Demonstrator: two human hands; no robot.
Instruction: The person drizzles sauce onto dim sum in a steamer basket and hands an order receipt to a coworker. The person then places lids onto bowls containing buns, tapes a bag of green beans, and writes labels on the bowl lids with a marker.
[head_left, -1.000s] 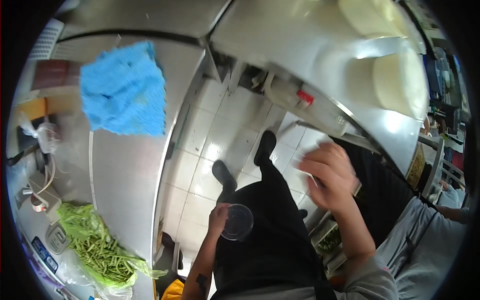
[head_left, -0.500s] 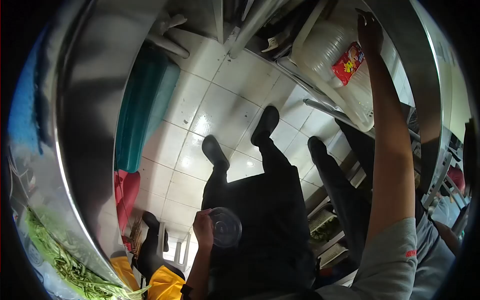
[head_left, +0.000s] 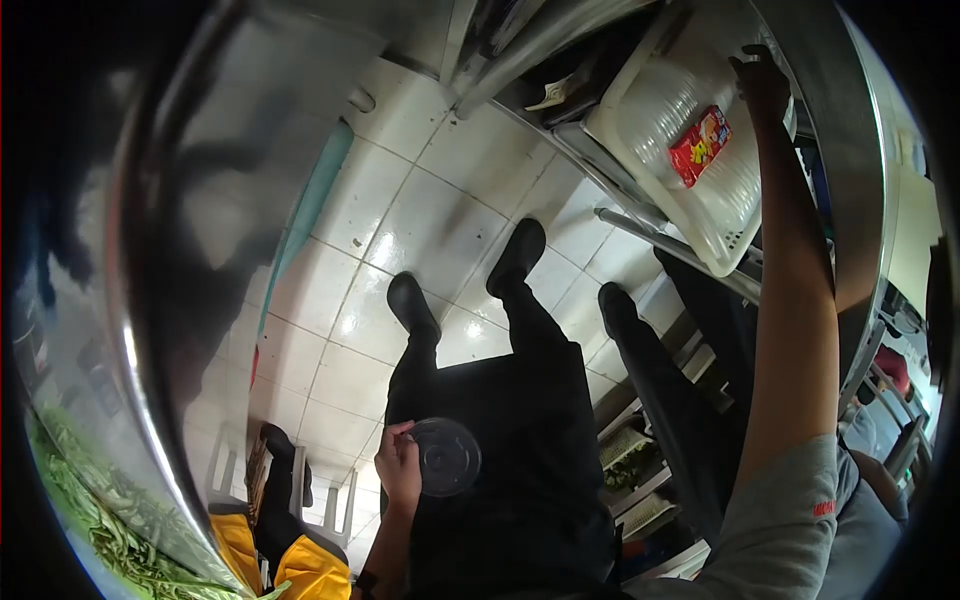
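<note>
The left hand (head_left: pixel 398 468) pinches a clear lid (head_left: pixel 450 457) by its rim, well apart from the bin (head_left: pixel 715 252). The right hand (head_left: pixel 763 85), fingers parted, is at the bin's far side. Reaching among its plastic containers (head_left: pixel 660 115) seems the step in hand; a pick there would call for a light pinch. Floor tiles (head_left: pixel 400 235) lie left of the bin, a steel counter (head_left: pixel 848 120) right.

The steel desk (head_left: pixel 122 320) carries green vegetables (head_left: pixel 120 540); a white basket (head_left: pixel 716 256) holds clear plastic containers (head_left: pixel 668 108) with a red packet (head_left: pixel 701 146) on top; dark shoes (head_left: pixel 412 304) stand on the tiled floor (head_left: pixel 400 235)
</note>
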